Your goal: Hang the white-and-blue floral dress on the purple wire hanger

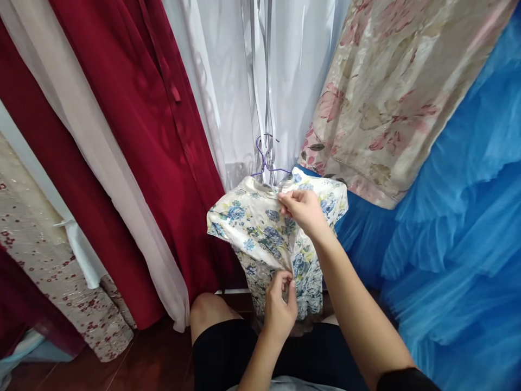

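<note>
A small cream dress with blue flowers hangs on a purple wire hanger in front of me. My right hand pinches the fabric near the dress's collar, fingers closed on it. My left hand pinches the front of the same dress lower down, at about waist height. My knee in dark shorts shows below the dress.
Hanging garments surround the dress: a dark red gown and a pale sheer one at left, a white satin gown behind, a floral brocade dress and a blue tulle skirt at right. The floor is dark wood.
</note>
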A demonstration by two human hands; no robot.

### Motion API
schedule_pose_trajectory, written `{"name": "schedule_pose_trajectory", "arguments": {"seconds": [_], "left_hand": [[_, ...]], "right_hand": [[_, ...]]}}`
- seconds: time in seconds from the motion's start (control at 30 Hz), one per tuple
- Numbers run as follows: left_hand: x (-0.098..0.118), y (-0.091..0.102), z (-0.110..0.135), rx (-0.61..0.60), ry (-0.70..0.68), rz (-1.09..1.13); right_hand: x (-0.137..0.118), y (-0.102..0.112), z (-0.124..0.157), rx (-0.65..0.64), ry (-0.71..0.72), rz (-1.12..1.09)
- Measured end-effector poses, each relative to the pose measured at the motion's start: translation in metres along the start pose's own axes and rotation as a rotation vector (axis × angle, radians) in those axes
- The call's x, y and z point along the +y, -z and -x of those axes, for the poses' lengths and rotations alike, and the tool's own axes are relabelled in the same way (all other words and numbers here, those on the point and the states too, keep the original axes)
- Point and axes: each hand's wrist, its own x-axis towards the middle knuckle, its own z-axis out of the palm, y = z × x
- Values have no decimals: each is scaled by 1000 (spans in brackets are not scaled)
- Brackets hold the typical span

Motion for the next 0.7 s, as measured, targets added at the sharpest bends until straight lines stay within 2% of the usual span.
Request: {"name": "schedule_pose_trajectory", "arguments": {"seconds": [0.17, 0.27, 0.37, 0.47, 0.5, 0.6, 0.7], "left_hand": [[3, 13, 10, -84, -4, -71], [9, 29, -1, -124, -45, -74], [34, 53, -40, -64, -217, -76], [76, 77, -98, 142, -412, -72], [90, 82, -118, 151, -454, -95], [121, 86, -167, 44, -598, -259], [135, 78, -186, 5, -701, -387]], "right_hand": [[-30, -2, -23, 24, 81, 32], [-32, -1, -20, 2, 104, 2], [-27, 3, -10, -19, 100, -1], [-26, 7, 1, -47, 105, 41], [-28, 8, 4, -55, 115, 55], [-34, 10, 8, -65, 147, 85], [-29, 9, 4, -62, 147, 77]]}}
